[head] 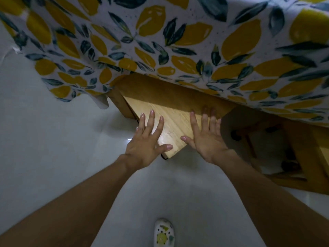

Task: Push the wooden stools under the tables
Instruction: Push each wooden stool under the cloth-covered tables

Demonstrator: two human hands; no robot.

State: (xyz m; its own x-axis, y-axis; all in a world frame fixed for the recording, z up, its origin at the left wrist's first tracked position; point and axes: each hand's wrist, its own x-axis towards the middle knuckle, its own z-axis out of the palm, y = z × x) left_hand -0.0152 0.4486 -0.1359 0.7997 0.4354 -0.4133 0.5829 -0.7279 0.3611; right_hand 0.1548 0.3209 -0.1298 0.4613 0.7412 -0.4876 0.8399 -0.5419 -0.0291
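Note:
A light wooden stool (175, 125) stands partly under a table draped with a lemon-print cloth (178, 41); only its near corner sticks out over the white floor. My left hand (147, 139) lies flat on the stool's left edge with fingers spread. On the seat's right side rests my right hand (204, 134), also flat, fingers apart, fingertips reaching into the table's shadow. Neither hand grips anything. The far part of the stool is hidden beneath the cloth.
The table's wooden leg (119, 102) stands just left of the stool. Another wooden stool (284, 148) shows in shadow under the table at the right. My patterned shoe (163, 234) is on the white floor (53, 148) at the bottom.

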